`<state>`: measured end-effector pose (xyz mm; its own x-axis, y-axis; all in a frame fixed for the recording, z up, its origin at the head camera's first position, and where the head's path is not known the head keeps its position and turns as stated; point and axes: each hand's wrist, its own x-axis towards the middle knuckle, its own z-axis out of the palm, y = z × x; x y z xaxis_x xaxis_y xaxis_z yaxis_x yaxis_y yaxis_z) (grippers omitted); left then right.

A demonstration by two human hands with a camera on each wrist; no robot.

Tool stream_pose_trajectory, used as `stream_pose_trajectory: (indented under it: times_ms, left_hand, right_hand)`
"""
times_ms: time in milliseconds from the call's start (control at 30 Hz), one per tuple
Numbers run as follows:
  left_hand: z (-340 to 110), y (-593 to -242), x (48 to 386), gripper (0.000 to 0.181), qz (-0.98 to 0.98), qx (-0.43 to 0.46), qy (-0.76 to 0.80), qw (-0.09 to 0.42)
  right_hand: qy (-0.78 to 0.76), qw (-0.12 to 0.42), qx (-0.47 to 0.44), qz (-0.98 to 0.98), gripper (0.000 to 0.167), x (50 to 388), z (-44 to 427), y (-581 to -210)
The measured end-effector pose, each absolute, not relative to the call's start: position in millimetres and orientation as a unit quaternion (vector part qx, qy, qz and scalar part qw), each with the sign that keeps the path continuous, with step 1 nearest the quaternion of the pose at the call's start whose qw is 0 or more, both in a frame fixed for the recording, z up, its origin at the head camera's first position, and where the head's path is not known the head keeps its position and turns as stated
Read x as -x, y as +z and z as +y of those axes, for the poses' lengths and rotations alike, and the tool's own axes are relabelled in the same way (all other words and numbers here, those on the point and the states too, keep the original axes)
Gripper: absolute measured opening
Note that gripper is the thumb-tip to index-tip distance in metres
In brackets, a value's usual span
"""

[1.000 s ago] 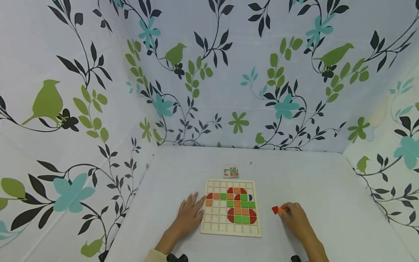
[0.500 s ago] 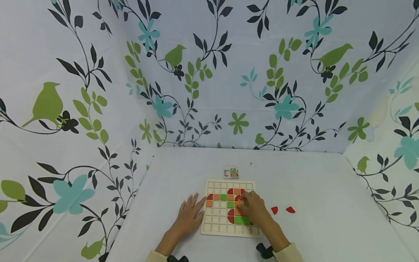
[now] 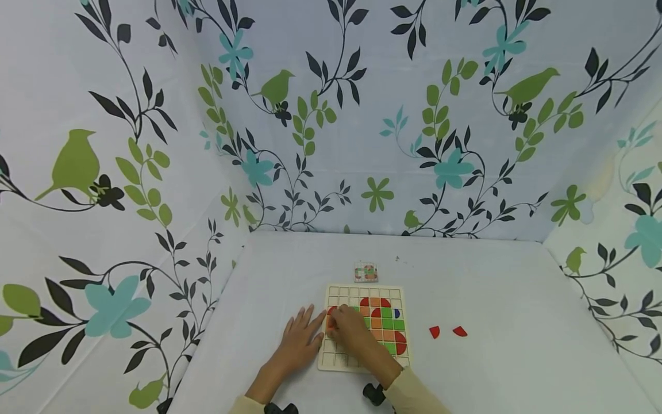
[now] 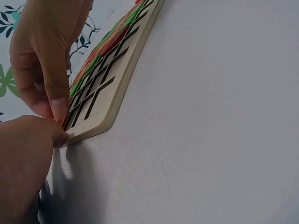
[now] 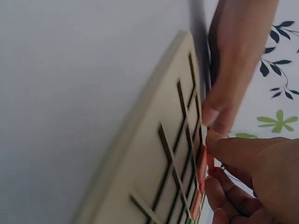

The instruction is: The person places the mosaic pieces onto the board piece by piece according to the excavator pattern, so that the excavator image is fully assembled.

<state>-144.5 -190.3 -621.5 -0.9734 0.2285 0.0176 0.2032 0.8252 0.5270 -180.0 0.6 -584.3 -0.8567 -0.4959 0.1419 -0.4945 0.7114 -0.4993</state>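
Observation:
A cream wooden grid board (image 3: 333, 359) lies on the white table, partly filled with red, orange and green tiles. Over its left side, my right hand (image 3: 354, 332) pinches a small orange tile (image 5: 211, 157) between thumb and fingers, close to the board's surface. My left hand (image 3: 298, 341) rests on the table with fingers spread, its fingertips touching the board's left edge. In the left wrist view its thumb (image 4: 56, 133) lies against the board's corner. The right hand hides several cells and tiles at the board's left.
Two loose red quarter-round pieces, one nearer (image 3: 434, 332) and one farther right (image 3: 460, 331), lie right of the board. A small picture card (image 3: 366, 272) lies behind it. Patterned cloth (image 3: 320, 172) with birds and leaves walls the table at the back and sides.
My right hand has picked up the orange tile right of the board and carried it left across to the board's left side. Two red pieces stay on the table. The left hand keeps its place.

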Motion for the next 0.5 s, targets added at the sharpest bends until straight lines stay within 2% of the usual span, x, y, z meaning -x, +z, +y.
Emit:
stream_pose_trajectory:
  times_ms: [333, 500]
  left_hand:
    - [-190.0, -625.3, 144.8, 0.053, 0.954, -0.114, 0.276, 0.01]
    - [-190.6, -624.8, 145.5, 0.054, 0.957, -0.11, 0.268, 0.017]
  right_hand:
    - [-0.236, -0.05, 0.295, 0.925, 0.014, 173.7, 0.3, -592.9]
    - [-0.227, -0.048, 0.313, 0.921, 0.009, 172.9, 1.3, -591.1]
